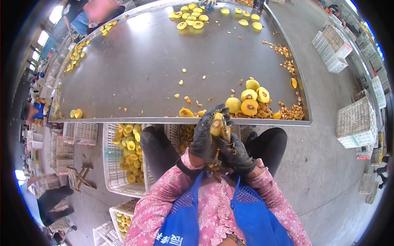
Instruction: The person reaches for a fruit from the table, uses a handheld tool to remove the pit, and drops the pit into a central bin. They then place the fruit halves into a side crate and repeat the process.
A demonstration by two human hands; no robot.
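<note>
- In the head view, we see the left hand (pixel 202 137), in a dark glove, gripping a yellow fruit piece (pixel 216 125) just past the near edge of the metal surface (pixel 135 82)
- The right hand (pixel 237 156), gloved too, is curled close against that piece; we cannot tell whether it grasps a tool or only the fruit
- We judge the step in hand to be work on the brown middle of the fruit, perhaps loosening its pit
- The next move, we think, calls for a firm left grip and careful right fingers, since the flesh may be slippery
- Ahead on the surface we have a pile of fruit (pixel 249 107) beside scattered brown pits (pixel 294 113)
- Below, to our left, a white crate (pixel 107 166) holds yellow fruit halves (pixel 131 158)
</note>
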